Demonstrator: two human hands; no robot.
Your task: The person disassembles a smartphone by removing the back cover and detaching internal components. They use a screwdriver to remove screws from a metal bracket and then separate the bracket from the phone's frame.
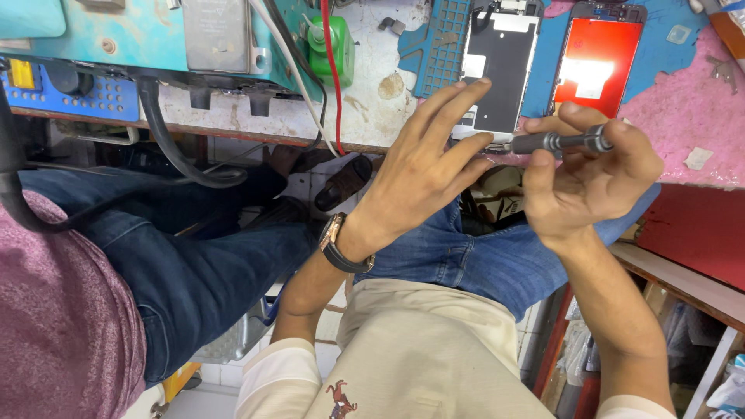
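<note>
A dark phone display assembly lies back side up at the workbench edge, on a blue work mat. My left hand, with a watch on its wrist, reaches up and rests its fingertips on the near end of that assembly. My right hand grips a small grey precision screwdriver held sideways, with its tip pointing left at the assembly's near edge. A second phone, its screen glowing red, lies just right of the assembly.
A green bottle stands on the bench, with red and white cables beside it. A blue tool holder sits at the far left. Another person in a maroon shirt and jeans sits close on the left. A pink mat covers the right.
</note>
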